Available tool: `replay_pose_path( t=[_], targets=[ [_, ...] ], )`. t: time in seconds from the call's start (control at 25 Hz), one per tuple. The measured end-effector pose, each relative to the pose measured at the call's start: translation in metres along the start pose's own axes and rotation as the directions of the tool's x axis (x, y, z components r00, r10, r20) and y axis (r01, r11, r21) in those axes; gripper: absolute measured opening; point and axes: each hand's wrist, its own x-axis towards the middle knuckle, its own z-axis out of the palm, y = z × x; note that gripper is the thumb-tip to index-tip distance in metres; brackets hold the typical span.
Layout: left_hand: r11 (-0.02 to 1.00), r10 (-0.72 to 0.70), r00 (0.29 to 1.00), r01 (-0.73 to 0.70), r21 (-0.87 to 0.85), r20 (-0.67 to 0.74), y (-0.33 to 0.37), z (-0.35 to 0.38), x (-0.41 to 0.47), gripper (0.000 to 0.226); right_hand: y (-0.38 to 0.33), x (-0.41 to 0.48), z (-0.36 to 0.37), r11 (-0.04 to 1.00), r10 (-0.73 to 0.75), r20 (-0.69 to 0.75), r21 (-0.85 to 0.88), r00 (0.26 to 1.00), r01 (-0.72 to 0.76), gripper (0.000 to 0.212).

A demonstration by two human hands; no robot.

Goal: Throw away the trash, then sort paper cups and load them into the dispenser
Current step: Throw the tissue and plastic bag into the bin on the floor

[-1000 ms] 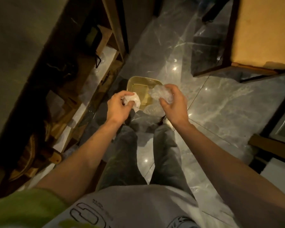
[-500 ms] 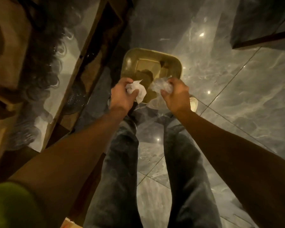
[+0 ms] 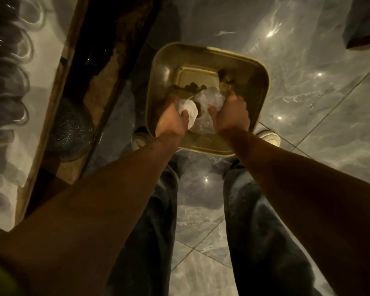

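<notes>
Head view, looking straight down: both hands are extended over the open mouth of a square, yellowish trash bin (image 3: 263, 82) that stands on the glossy grey marble floor (image 3: 318, 107). Left hand (image 3: 171, 120): fingers curled closed around a crumpled white paper wad (image 3: 189, 110), which protrudes past the thumb. Right hand (image 3: 231, 113): fingers curled closed on a crumpled clear plastic wrapper (image 3: 209, 100) (translucent, so its exact outline is hard to trace). The two pieces of trash sit just beside each other, both above the bin's interior, near its closer wall. Dark scraps (image 3: 192, 85) already lie on the bin's bottom. Two shoes (image 3: 268, 136) show at the bin's near edge, one on each side, with dark jeans (image 3: 261, 231) below them in the frame. Left of the bin runs a dark wooden shelf unit (image 3: 98, 86); rounded glassware (image 3: 19, 45) shows blurred at the far left. Paper cups and the dispenser cannot be identified in this view.
</notes>
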Motion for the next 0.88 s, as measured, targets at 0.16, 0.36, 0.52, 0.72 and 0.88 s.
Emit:
replay_pose_path(
  t=[0.16,0.36,0.52,0.72,0.88],
  targets=[
    [0.997,0.027,1.0,-0.027,0.072,0.004,-0.009,0.012,0.016,0.046,0.003,0.014,0.016,0.994,0.088,0.046,0.066,0.995,-0.091,0.075],
    [1.0,-0.006,0.999,0.005,0.016,0.05,-0.013,0.014,0.011,0.057,0.005,0.01,0.017,0.994,0.008,0.027,0.112,1.0,-0.011,0.078],
    [0.997,0.042,0.999,-0.042,-0.063,0.007,-0.011,-0.004,-0.008,0.047,0.003,-0.016,-0.001,0.993,-0.114,0.052,0.05,0.992,0.111,0.067],
    [0.985,0.15,0.989,-0.149,-0.081,0.005,0.007,-0.04,-0.06,0.033,-0.002,-0.063,-0.044,0.98,-0.2,0.074,0.003,0.977,0.2,0.056],
    [0.973,0.225,0.974,-0.226,0.035,0.039,0.027,-0.081,-0.118,0.034,-0.012,-0.113,-0.1,0.944,-0.31,0.095,-0.088,0.946,0.318,0.051]
  ],
)
